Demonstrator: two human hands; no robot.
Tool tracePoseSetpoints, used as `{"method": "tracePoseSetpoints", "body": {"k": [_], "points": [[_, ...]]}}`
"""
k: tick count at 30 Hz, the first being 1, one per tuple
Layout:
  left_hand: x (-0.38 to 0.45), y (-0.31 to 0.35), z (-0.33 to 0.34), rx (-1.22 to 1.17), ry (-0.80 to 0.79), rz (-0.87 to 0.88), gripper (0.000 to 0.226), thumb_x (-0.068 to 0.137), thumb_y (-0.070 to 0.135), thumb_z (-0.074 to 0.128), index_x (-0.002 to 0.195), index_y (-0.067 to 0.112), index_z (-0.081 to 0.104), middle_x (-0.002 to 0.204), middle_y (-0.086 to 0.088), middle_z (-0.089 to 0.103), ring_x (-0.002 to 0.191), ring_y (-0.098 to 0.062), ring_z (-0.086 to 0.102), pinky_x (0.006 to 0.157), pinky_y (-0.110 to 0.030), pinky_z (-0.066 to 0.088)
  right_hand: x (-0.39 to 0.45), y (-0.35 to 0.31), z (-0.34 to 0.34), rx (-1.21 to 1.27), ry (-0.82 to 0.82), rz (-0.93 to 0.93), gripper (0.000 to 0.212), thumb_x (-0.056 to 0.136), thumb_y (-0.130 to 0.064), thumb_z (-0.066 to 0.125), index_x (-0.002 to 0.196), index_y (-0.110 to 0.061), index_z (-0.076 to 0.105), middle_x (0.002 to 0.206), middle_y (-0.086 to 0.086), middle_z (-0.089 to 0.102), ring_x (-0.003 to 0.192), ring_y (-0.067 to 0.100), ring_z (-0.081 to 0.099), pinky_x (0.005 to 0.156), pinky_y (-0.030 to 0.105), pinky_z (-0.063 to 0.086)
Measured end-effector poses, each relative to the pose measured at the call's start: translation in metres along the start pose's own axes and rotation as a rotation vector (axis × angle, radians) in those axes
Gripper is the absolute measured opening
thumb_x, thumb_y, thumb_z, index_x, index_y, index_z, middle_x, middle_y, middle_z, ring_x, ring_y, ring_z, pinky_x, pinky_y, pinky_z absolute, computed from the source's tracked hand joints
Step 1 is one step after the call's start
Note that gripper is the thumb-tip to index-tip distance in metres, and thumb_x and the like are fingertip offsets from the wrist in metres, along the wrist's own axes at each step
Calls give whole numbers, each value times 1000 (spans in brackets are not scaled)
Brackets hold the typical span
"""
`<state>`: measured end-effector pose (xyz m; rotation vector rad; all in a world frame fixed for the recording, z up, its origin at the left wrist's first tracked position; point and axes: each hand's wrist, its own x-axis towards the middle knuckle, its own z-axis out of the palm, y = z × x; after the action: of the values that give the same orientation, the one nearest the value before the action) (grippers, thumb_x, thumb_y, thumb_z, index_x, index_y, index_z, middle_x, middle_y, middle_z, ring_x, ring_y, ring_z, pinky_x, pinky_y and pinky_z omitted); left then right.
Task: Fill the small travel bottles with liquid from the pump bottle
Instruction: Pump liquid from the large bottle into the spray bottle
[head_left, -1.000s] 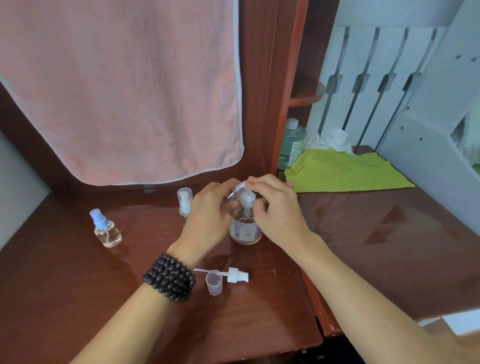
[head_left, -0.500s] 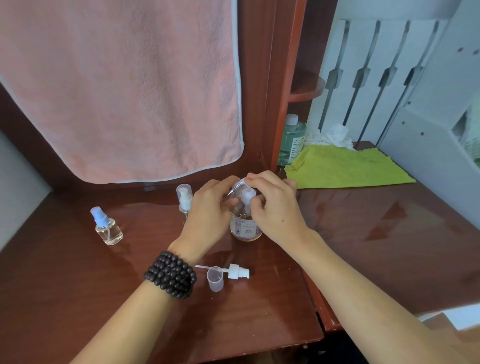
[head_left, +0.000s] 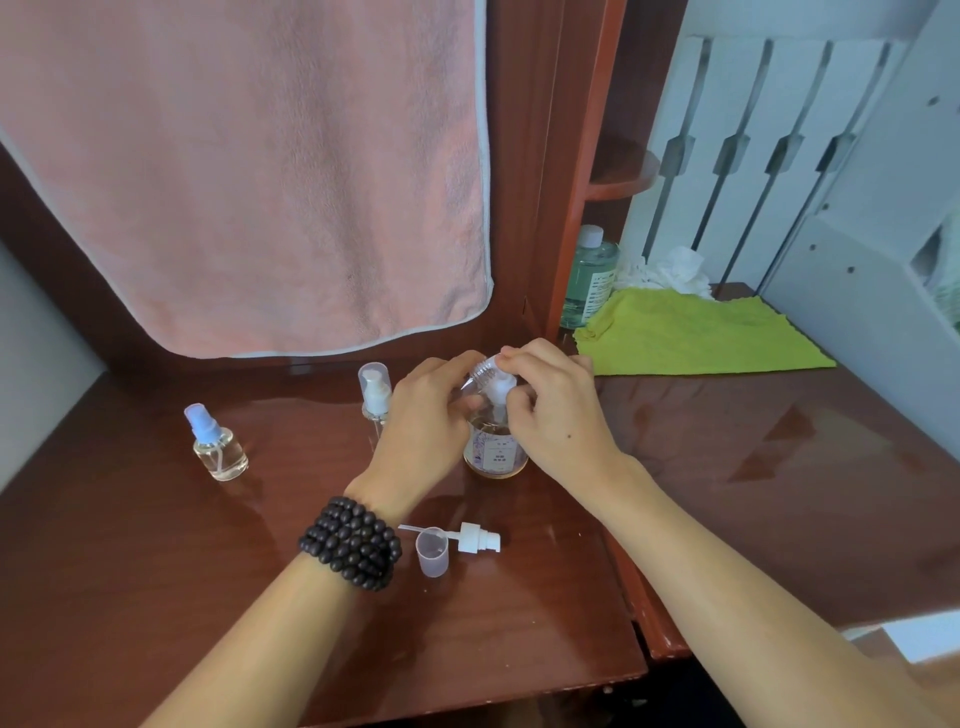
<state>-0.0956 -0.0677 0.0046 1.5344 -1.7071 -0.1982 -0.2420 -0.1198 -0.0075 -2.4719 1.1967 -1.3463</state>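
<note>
Broadly, the wooden desktop (head_left: 156, 597) carries everything, and the work sits near its back edge, close to the upright post, where both forearms can reach in from the front edge. The pump bottle (head_left: 496, 449) stands upright there, label toward the person, so its pump head (head_left: 500, 387) can be pressed straight down. The left hand (head_left: 423, 431) curls its fingers round a small clear travel bottle (head_left: 480, 373), tilting the open neck up to the pump's spout, presumably so liquid lands inside instead of on the wood. The right hand (head_left: 558, 410) has its fingers bent over the pump head, gripping it; whether it is pressing now I cannot tell. A tall capped travel bottle (head_left: 375, 400) waits just left of the left hand, and a squat spray bottle (head_left: 215, 444) stands toward the left edge, well apart. Nearer the front edge lie the removed spray top (head_left: 475, 538) and its clear cap (head_left: 432, 551), touching, likely set aside for refitting.
</note>
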Motion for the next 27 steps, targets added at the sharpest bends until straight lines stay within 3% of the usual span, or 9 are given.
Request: {"method": "tracePoseSetpoints", "body": {"k": [6, 9, 13, 16, 23, 27], "points": [[2, 3, -6, -3, 13, 20, 39, 88, -1, 64, 120, 21, 68, 85, 1, 56, 84, -15, 57, 79, -8, 37, -1, -5, -1, 2, 24, -13, 41, 70, 2, 53, 105, -10, 71, 111, 0, 67, 99, 12, 64, 80, 32, 34], [3, 2, -4, 12, 18, 20, 38, 88, -1, 64, 120, 20, 68, 84, 0, 56, 83, -15, 56, 78, -10, 38, 1, -4, -1, -9, 2, -4, 43, 71, -1, 46, 104, -9, 72, 105, 0, 67, 95, 16, 66, 79, 36, 37], [1, -1, 3, 29, 8, 7, 38, 87, -1, 64, 117, 22, 68, 81, 0, 55, 80, -16, 55, 76, -25, 42, 1, -1, 1, -32, -24, -1, 51, 70, -12, 31, 100, -9, 72, 97, 1, 65, 86, 21, 65, 75, 37, 35], [0, -2, 3, 11, 14, 2, 36, 86, -2, 64, 115, 20, 68, 80, -4, 57, 79, -18, 55, 76, -29, 42, 3, -1, 2, -25, -43, 7, 50, 70, -13, 30, 98, -9, 72, 95, 2, 64, 84, 24, 64, 76, 37, 34], [5, 0, -2, 0, 9, 9, 36, 88, 1, 64, 115, 24, 67, 81, 2, 56, 82, -11, 54, 76, -12, 38, 1, -3, 0, 3, 16, -13, 45, 67, 3, 50, 105, -9, 70, 110, 1, 66, 97, 16, 65, 81, 37, 36], [5, 0, -1, 0, 5, 8, 36, 88, 1, 64, 116, 23, 68, 80, 2, 55, 80, -10, 53, 75, -8, 36, 2, -3, 0, -18, 11, 5, 45, 69, -2, 43, 103, -10, 72, 104, 0, 66, 93, 17, 65, 80, 37, 35]]}}
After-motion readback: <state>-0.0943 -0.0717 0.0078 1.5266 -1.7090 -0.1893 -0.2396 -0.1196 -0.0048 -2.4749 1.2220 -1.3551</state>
